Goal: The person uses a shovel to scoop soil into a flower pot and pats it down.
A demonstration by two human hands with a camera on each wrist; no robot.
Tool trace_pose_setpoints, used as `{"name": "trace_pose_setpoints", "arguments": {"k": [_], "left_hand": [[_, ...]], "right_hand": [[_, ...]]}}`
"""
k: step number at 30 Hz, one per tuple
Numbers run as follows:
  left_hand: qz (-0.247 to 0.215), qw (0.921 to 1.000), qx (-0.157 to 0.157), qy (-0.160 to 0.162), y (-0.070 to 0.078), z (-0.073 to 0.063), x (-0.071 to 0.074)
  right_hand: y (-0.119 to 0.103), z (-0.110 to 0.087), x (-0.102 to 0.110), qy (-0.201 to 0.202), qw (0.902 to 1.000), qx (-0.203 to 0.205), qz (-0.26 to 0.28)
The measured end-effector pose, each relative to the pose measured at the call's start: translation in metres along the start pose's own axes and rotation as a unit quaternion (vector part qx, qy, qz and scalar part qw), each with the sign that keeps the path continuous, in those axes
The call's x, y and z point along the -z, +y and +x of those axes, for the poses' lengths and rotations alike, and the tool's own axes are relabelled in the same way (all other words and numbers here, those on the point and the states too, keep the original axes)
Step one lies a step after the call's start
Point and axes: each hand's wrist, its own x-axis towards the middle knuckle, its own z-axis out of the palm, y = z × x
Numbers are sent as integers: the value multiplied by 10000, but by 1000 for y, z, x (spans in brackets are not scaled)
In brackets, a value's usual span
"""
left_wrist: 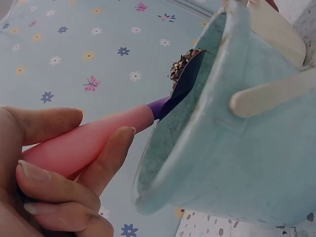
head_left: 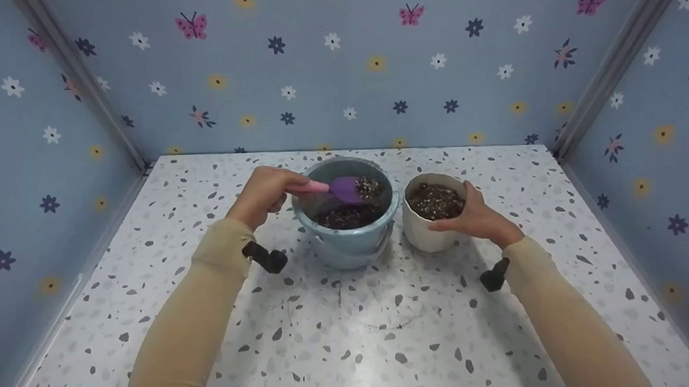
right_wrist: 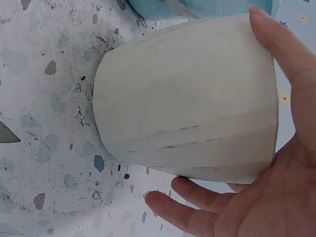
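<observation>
My left hand (head_left: 266, 192) grips the pink handle of a garden trowel (head_left: 344, 190). Its purple blade carries a heap of grainy soil (head_left: 369, 188) over the mouth of a light blue bucket (head_left: 347, 241), inside the rim. Dark soil (head_left: 346, 217) lies low in the bucket. In the left wrist view the trowel (left_wrist: 98, 138) slants upward past the bucket rim. My right hand (head_left: 474, 215) holds a white plant pot (head_left: 428, 236) at its upper right side, thumb at the rim. Soil (head_left: 435, 201) fills the pot to near its top.
Bucket and pot stand side by side on a speckled white table (head_left: 353, 336). The bucket's pale handle (left_wrist: 271, 94) hangs down its outside. Dark crumbs (right_wrist: 101, 64) dot the table by the pot. Blue patterned panels (head_left: 337, 68) enclose the back and sides.
</observation>
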Motion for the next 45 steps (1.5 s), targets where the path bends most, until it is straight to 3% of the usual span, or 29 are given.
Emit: {"name": "trace_pose_setpoints", "arguments": {"k": [10, 20, 27, 38, 45], "left_hand": [[-161, 9996, 195, 106, 16, 7, -11], [-291, 9994, 156, 90, 19, 21, -47], [-364, 9993, -56, 27, 18, 31, -69], [595, 9952, -443, 633, 29, 36, -88], [831, 9920, -533, 783, 35, 38, -97]], "right_hand": [[0, 0, -3, -9, 10000, -42, 48], [0, 0, -3, 56, 9998, -202, -61], [-2, 0, -5, -15, 9999, -109, -3], [-1, 4, -2, 16, 9999, -114, 51], [-1, 3, 1, 75, 9998, -185, 70]]}}
